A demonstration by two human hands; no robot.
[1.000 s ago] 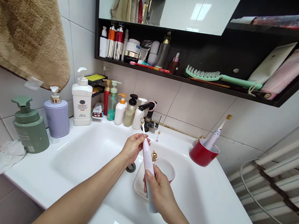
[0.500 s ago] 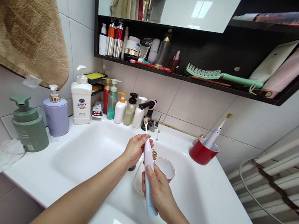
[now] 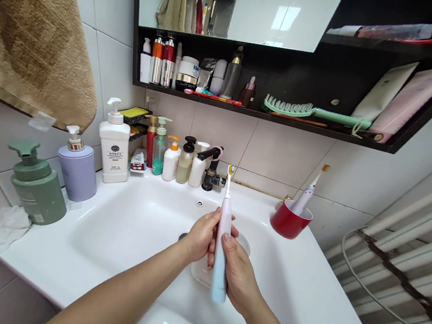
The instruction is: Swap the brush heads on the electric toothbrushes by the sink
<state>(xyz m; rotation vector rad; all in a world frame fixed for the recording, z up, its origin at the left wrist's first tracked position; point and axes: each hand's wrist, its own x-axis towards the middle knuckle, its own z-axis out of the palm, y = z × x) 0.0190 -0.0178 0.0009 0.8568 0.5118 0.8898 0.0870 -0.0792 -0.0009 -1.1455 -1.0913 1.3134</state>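
Observation:
An electric toothbrush [image 3: 220,259], pink fading to pale blue, is held nearly upright over the sink with its brush head at the top. My right hand [image 3: 239,270] wraps the lower handle, thumb along its front. Against the upper handle, my left hand [image 3: 203,235] closes from the left side, its fingers partly hidden behind the brush. Below the hands, a cup [image 3: 245,243] and a whitish tray-like item [image 3: 200,273] lie in the white sink [image 3: 122,229], both mostly covered by my hands. Behind the brush head stands the black faucet [image 3: 211,169].
Several pump bottles [image 3: 113,150] line the sink's back and left rim. At the right rim, a red cup [image 3: 291,221] holds another electric toothbrush [image 3: 307,196]. A dark shelf [image 3: 285,123] with toiletries overhangs the back. Crumpled tissue [image 3: 10,224] lies at the left corner.
My left hand has slid down from the neck of the toothbrush to its upper handle. The toothbrush has swung from leaning left to nearly upright, its head shifting right.

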